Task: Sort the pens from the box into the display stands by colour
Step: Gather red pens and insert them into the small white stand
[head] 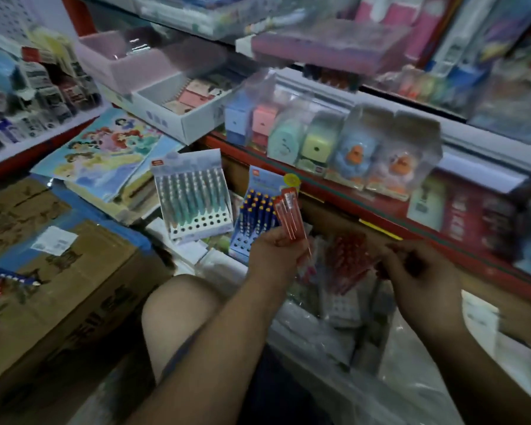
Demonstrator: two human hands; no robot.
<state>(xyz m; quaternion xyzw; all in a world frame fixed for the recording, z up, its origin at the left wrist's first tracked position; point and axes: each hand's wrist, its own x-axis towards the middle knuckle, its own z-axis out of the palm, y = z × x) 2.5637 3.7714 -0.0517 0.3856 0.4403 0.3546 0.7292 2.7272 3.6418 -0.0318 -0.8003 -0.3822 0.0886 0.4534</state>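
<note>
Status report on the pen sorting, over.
Left hand grips a few red pens, up by the blue stand. Right hand at the red pen bundle, grip blurred. Nothing seen blocking.

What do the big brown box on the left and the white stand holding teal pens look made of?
Brown box: likely cardboard, matte, with blue tape and a stuck-on paper label. White stand: printed card or thin plastic, matte, punched with round holes; blur leaves it open.

Cardboard boxes (74,289) at left, cartoon-princess books (105,154) behind, pastel boxed gadgets (316,142) on red shelf (334,194)
</note>
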